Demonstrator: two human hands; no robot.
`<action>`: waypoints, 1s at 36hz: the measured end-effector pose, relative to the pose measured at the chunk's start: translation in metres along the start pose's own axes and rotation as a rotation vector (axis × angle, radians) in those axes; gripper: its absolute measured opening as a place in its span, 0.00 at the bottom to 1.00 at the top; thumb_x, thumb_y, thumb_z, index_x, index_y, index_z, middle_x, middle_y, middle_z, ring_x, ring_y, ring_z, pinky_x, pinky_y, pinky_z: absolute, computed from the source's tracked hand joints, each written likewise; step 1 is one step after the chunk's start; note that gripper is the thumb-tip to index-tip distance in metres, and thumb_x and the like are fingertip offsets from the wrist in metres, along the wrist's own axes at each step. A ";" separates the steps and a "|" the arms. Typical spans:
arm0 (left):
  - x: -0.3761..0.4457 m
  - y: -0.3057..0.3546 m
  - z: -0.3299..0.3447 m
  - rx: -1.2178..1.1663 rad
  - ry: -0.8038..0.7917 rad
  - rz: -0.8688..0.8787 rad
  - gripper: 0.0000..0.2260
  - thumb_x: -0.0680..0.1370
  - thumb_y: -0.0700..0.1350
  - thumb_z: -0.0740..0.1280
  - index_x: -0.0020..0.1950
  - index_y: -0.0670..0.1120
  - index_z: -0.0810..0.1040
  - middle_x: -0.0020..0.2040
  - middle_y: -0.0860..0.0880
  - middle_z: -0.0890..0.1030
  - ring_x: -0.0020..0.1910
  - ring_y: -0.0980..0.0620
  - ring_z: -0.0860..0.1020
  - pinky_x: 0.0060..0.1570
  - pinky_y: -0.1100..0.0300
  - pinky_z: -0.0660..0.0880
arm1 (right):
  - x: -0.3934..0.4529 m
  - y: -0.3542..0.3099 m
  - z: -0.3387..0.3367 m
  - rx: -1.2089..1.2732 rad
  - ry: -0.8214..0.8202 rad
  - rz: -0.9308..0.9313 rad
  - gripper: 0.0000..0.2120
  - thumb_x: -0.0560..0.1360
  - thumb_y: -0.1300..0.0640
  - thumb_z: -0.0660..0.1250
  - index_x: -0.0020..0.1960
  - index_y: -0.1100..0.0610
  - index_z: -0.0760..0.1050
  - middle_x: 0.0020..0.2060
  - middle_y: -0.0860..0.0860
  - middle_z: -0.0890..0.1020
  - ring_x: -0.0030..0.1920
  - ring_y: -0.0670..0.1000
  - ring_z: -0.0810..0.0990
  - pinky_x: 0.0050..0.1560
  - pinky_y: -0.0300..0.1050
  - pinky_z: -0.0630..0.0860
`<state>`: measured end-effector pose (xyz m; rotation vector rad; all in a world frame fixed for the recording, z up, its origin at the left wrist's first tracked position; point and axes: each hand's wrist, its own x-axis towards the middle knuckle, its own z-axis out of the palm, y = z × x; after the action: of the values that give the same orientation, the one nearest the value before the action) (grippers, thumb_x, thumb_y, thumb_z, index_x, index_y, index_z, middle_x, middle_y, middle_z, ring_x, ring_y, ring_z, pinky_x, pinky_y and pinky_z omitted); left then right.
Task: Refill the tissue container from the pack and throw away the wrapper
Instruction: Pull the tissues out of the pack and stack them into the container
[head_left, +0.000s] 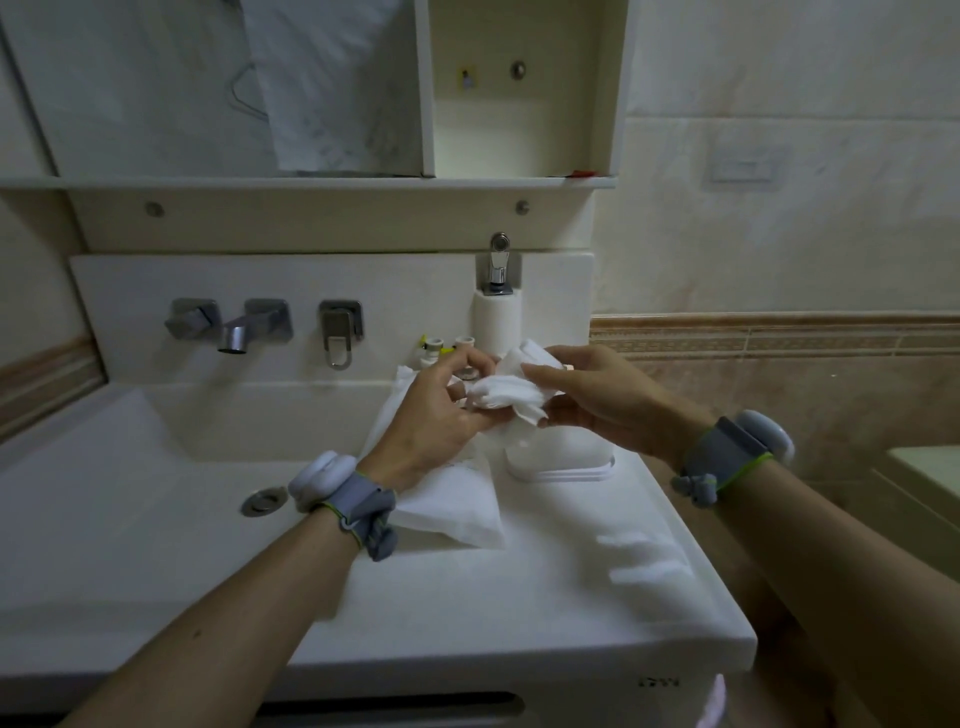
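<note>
- I'm in a home bathroom: white ceramic washbasin (156, 499) at my nine o'clock.
- Chrome wall-mounted tap (234, 332) at eleven, white mirrored cabinet (426, 104) at twelve, beige marbled wall tiles (779, 234) at two.

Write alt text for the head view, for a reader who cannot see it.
Both hands, left and right, hold a bunched wad of white tissues above a white container on the sink counter. A white tissue pack lies beside the container, under the left wrist.
</note>
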<state>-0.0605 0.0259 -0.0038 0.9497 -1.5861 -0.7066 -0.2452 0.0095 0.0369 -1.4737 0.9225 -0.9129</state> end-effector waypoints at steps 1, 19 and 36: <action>0.000 0.001 0.000 -0.023 -0.001 -0.014 0.14 0.69 0.33 0.76 0.43 0.47 0.74 0.60 0.46 0.80 0.49 0.56 0.80 0.50 0.58 0.78 | -0.001 -0.001 0.000 -0.027 0.003 -0.003 0.08 0.78 0.62 0.66 0.56 0.64 0.77 0.56 0.68 0.80 0.49 0.61 0.80 0.49 0.50 0.82; 0.017 0.005 -0.009 -0.746 0.331 -0.425 0.13 0.74 0.32 0.68 0.58 0.37 0.75 0.57 0.34 0.80 0.53 0.35 0.82 0.46 0.49 0.82 | 0.006 0.003 -0.018 0.019 0.160 -0.036 0.11 0.79 0.60 0.66 0.58 0.64 0.76 0.50 0.60 0.83 0.47 0.57 0.83 0.54 0.52 0.79; 0.009 0.028 0.008 -0.591 0.033 -0.429 0.16 0.77 0.39 0.69 0.64 0.42 0.74 0.56 0.41 0.82 0.52 0.45 0.82 0.46 0.49 0.82 | 0.002 0.001 -0.009 -0.270 0.044 -0.116 0.13 0.78 0.55 0.68 0.61 0.56 0.76 0.52 0.59 0.82 0.47 0.57 0.83 0.44 0.48 0.81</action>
<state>-0.0751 0.0319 0.0220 0.8457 -1.0451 -1.3596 -0.2527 0.0036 0.0366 -1.7578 1.0311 -0.9352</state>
